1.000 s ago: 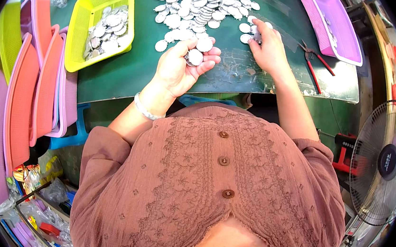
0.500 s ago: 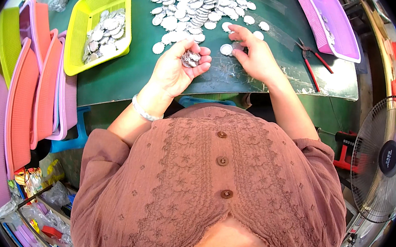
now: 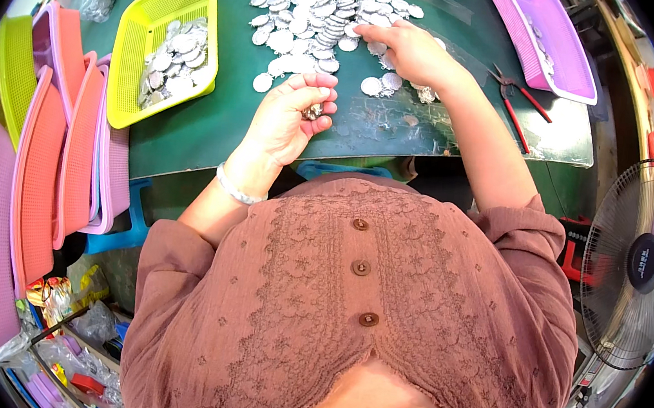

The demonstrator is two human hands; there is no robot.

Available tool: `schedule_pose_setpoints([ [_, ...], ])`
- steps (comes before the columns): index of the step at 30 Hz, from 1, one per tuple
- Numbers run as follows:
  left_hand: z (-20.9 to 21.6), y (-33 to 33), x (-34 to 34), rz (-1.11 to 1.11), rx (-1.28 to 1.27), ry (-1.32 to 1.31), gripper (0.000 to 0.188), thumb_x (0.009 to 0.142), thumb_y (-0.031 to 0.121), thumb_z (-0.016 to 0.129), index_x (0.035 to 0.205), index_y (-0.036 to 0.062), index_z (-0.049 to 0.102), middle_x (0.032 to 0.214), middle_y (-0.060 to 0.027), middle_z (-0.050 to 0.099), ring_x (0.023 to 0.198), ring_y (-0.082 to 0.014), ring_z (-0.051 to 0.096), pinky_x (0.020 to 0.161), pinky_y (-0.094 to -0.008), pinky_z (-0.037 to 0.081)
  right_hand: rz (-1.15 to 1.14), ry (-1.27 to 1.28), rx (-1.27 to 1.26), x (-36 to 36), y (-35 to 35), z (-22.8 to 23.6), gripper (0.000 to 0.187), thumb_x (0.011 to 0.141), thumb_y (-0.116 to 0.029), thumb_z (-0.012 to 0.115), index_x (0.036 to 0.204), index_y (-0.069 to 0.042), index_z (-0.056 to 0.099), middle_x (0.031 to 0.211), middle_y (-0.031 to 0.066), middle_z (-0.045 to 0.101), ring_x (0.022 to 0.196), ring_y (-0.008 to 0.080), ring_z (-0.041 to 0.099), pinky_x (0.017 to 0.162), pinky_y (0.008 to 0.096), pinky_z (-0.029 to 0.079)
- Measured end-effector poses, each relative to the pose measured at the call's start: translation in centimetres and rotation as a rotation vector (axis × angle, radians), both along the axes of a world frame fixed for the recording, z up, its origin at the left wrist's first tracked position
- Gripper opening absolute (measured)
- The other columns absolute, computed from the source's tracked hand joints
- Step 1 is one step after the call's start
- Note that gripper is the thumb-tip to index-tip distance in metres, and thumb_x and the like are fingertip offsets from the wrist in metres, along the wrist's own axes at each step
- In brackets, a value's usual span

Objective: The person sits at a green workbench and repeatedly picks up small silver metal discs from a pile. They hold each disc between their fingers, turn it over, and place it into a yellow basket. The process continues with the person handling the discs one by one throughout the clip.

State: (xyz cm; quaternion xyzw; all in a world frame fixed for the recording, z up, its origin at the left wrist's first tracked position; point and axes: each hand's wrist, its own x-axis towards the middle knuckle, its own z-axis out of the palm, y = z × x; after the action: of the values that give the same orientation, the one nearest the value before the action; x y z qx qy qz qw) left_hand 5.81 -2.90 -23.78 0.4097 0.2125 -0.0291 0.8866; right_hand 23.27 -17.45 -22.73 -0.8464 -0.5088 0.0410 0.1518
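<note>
A heap of round silver metal discs [image 3: 301,24] with scalloped edges lies spread on the green table. My left hand [image 3: 279,117] is closed around several of these discs [image 3: 313,111] just off the heap's near edge; only a bit of them shows between the fingers. Over the heap's right side reaches my right hand [image 3: 408,53], its index finger stretched out to touch a disc and nothing visible in its grasp. Below its palm lie a few loose discs [image 3: 371,86], apart from the heap.
A yellow-green basket [image 3: 124,66] partly filled with discs stands left, a purple basket [image 3: 509,33] with a few pieces at the far right. Red-handled pliers [image 3: 519,104] rest near the right edge. Stacked pink and purple baskets [image 3: 38,176] crowd the left; a fan [image 3: 628,264] stands right.
My right hand has moved up and away from the loose discs toward the heap, with its index finger now extended. The fingers of my left hand have curled further over its discs.
</note>
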Motion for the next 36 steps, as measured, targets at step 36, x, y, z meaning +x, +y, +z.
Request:
schedule_pose_setpoints([
  [36,1.1,-1.6,0.4,0.064,0.055,-0.098,0.016,0.084,0.010,0.055,0.098,0.0032,0.054,0.077,-0.0046,0.058,0.062,-0.0109,0.052,0.051,-0.0218,0.040,-0.155,1.391,0.917,-7.3,-0.9,1.3,0.040,0.079,0.000,0.058,0.115,0.004,0.043,0.082,0.0068,0.056,0.067,0.0126,0.057,0.058,0.0230,0.047],
])
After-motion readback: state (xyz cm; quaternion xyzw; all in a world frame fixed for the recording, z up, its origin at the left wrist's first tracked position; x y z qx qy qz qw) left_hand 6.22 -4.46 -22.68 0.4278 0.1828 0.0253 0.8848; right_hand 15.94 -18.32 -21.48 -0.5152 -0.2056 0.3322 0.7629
